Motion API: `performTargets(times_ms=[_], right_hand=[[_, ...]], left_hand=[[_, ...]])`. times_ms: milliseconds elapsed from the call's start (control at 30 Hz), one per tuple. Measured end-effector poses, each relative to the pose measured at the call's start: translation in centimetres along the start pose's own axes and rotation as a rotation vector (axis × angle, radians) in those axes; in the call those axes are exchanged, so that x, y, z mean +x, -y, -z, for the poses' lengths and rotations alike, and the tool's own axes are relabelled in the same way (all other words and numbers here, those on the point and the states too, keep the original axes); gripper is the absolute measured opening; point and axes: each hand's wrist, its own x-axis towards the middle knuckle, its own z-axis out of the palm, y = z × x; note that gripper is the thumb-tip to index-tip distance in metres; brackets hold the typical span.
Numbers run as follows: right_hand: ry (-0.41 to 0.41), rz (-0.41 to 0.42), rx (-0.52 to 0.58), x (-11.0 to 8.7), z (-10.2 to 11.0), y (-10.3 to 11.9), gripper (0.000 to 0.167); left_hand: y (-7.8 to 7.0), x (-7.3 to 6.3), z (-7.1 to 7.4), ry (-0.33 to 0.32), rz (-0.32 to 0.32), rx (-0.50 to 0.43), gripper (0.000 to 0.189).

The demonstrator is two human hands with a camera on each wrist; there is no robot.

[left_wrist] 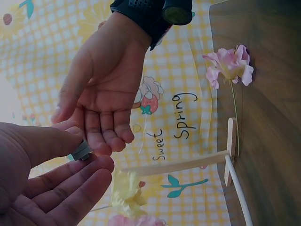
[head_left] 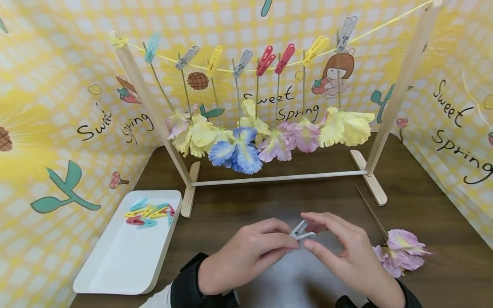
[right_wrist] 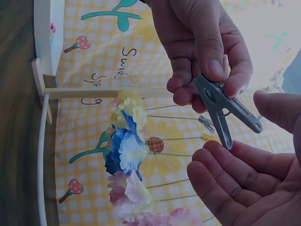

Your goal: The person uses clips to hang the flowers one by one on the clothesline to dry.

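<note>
My left hand (head_left: 256, 244) pinches a grey clothespin (head_left: 301, 231) between thumb and fingers by its clipping end. The clothespin's two handles spread toward my right hand (head_left: 343, 252). In the right wrist view, the right thumb (right_wrist: 277, 110) is apart from one handle of the clothespin (right_wrist: 223, 113), and the fingertips lie right at the other. The right fingers are relaxed, not curled round it. On the table to the right of that hand lies a pink artificial flower (head_left: 404, 250), its stem (head_left: 371, 211) pointing toward the rack.
Behind the hands stands a wooden rack (head_left: 379, 124) with a yellow string (head_left: 389, 20). Several clothespins (head_left: 242, 63) hold flowers head-down from it, among them a blue flower (head_left: 239, 149). At the left, a white tray (head_left: 115, 256) holds loose coloured clothespins (head_left: 150, 212).
</note>
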Motion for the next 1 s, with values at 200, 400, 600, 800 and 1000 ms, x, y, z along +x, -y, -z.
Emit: performTargets(times_ms=[200,400,600,800,1000], right_hand=[[-0.040,-0.012,0.045,-0.5,0.7,-0.3,0.033],[-0.092,-0.034,0.133,-1.0,2.0,-0.6,0.034],[-0.250,-0.138,0.108,-2.0,5.6,-0.8,0.035],[-0.321,-0.264,-0.077,-3.4,8.5,-0.4,0.043],[-0.350,-0.289,-0.094,-4.3,9.8,-0.1,0.042]], left_hand=[[0.1,1.0,-0.7,0.020,-0.029,-0.006,0.020],[0.5,2.5,-1.4,0.017,-0.061,0.002,0.019],[2.7,5.7,-2.1,-0.127,0.047,-0.062,0.026],[6.6,10.0,-5.4,-0.111,0.266,-0.349,0.019],[9.8,14.1,-10.5,-0.101,0.498,-0.516,0.014]])
